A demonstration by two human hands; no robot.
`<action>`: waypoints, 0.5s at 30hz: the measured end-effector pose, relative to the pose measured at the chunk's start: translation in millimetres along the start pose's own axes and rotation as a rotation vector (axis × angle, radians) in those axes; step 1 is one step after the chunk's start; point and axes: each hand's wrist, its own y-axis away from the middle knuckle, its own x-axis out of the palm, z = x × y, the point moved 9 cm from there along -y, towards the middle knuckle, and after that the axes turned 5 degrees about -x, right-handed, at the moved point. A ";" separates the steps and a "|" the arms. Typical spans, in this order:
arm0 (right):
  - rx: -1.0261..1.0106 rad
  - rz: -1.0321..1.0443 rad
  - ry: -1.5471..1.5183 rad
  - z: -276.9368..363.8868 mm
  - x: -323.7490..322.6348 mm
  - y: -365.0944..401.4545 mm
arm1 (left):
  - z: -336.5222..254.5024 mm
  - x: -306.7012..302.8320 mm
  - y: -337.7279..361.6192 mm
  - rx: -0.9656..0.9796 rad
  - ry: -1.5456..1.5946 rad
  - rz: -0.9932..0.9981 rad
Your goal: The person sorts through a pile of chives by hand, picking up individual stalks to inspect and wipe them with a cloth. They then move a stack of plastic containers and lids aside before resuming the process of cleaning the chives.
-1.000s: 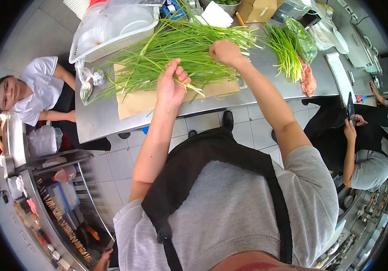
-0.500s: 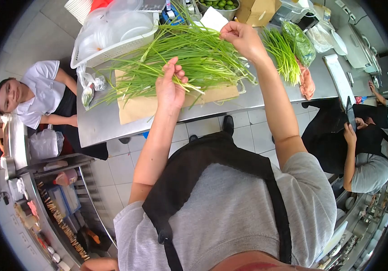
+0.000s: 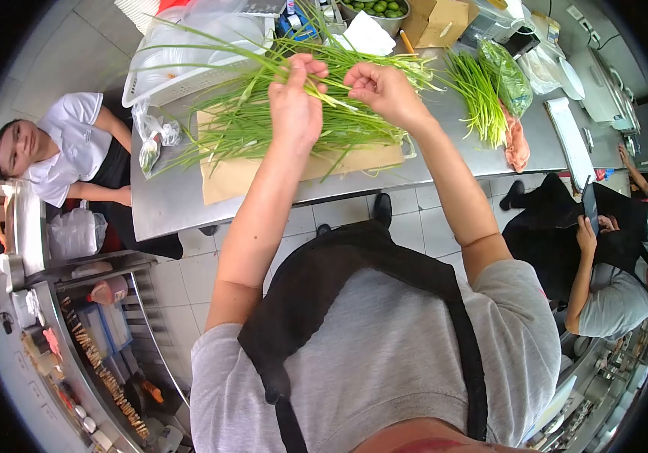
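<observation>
A wide heap of long, thin spring onions (image 3: 256,124) lies across brown paper (image 3: 226,180) on the steel table. My left hand (image 3: 297,106) is closed round a few stalks, lifted above the heap, their green tops fanning to the left over the white basket. The pale ends of these stalks point right from my left fingers. Close to those ends, my right hand (image 3: 386,92) is curled in a pinch; what sits between its fingertips is too small to make out. Right of the heap lies a neater bundle of spring onions (image 3: 476,94).
A white basket (image 3: 188,89) of clear plastic lids stands at the back left, with a knotted plastic bag (image 3: 150,147) beside it. Behind are a bowl of limes (image 3: 377,9) and a cardboard box (image 3: 438,23). One person stands left; others work at right.
My left hand has risen away from me, lifting stalks over the heap. My right hand has come left and slightly towards me, beside the left. The person at right has shifted slightly.
</observation>
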 end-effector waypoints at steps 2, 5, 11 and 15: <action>-0.046 -0.003 0.187 1.0 -5.0 3.5 | -3.7 -20.2 -0.1 -0.012 0.031 -0.069; -0.080 -0.059 0.374 -14.0 -17.3 4.7 | -5.7 -52.4 -1.1 -0.030 0.060 -0.137; 0.045 0.008 0.202 -23.9 -3.9 3.0 | 13.6 -57.4 7.3 -0.121 0.147 -0.194; -0.139 -0.115 0.898 -11.6 -14.3 6.6 | 2.5 -56.3 6.3 -0.101 0.158 -0.151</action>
